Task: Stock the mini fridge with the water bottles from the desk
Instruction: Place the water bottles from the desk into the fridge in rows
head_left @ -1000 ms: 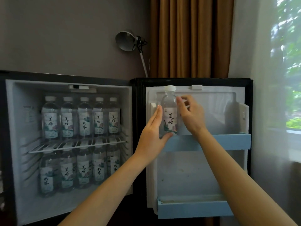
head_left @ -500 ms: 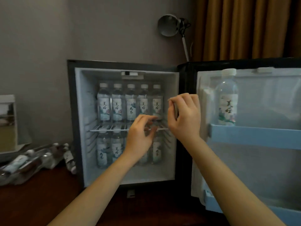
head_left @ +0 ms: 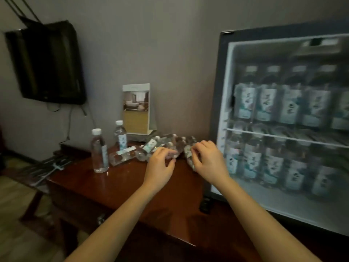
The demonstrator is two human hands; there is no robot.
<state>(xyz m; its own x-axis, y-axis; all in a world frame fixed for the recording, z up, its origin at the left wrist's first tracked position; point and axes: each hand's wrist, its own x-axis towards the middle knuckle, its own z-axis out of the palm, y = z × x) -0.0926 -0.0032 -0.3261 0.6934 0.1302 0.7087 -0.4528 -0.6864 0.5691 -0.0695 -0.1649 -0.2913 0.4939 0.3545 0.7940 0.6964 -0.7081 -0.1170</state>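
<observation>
1. Head view, middle of the frame: the left hand (head_left: 160, 164) and the right hand (head_left: 209, 161) hovered side by side but apart, fingers curled, over a heap of clear plastic water bottles with white caps (head_left: 151, 146) lying on the glossy reddish-brown wooden desk (head_left: 122, 188). The fingertips were at the bottles, but blur made it impossible to tell whether either hand had closed on one.
2. Left of the heap, two more capped bottles (head_left: 99, 150) stood upright. Behind them a printed card stand (head_left: 136, 108) leaned near the wall, and a black wall-mounted television (head_left: 47, 61) filled the upper left.
3. At the right edge, the black mini fridge with its white interior (head_left: 219, 110) stood open, and both shelves were lined with rows of labelled bottles (head_left: 268, 104).
4. A second earlier both hands had been setting a bottle on the upper door shelf. Half a second earlier they had come away empty. The view had since swung left to the desk.
5. That delivery seemed finished and the next pickup was starting. Several bottles were left, so the stocking was not done.
</observation>
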